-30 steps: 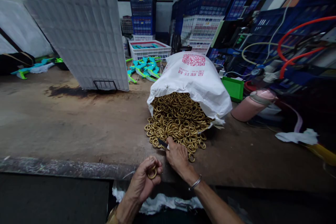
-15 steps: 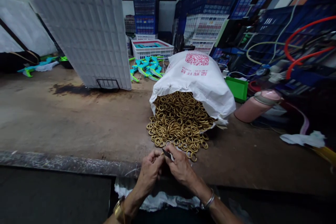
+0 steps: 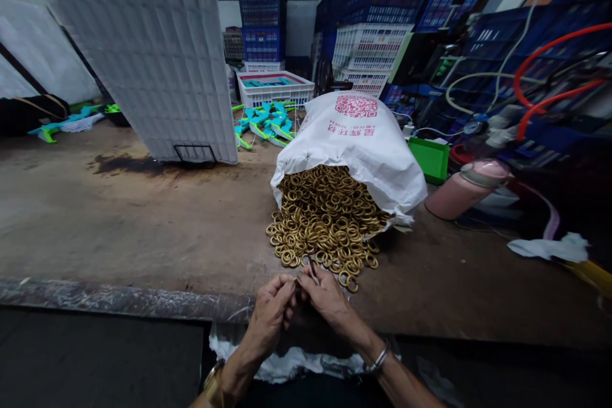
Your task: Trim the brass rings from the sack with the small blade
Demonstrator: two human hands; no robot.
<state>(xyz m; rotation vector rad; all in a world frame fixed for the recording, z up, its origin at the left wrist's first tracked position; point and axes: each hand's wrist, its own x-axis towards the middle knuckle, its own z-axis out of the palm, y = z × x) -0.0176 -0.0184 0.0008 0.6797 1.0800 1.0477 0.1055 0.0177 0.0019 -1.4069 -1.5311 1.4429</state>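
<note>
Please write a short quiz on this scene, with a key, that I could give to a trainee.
1. Multiple choice: what colour are the rings spilling from the sack?
a) silver
b) gold
c) black

2. True or false: a thin, dark tool sticks out of the right hand.

3. Fill in the blank: in the picture, the pink bottle is to the ____ of the sack.

Key: 1. b; 2. true; 3. right.
</note>
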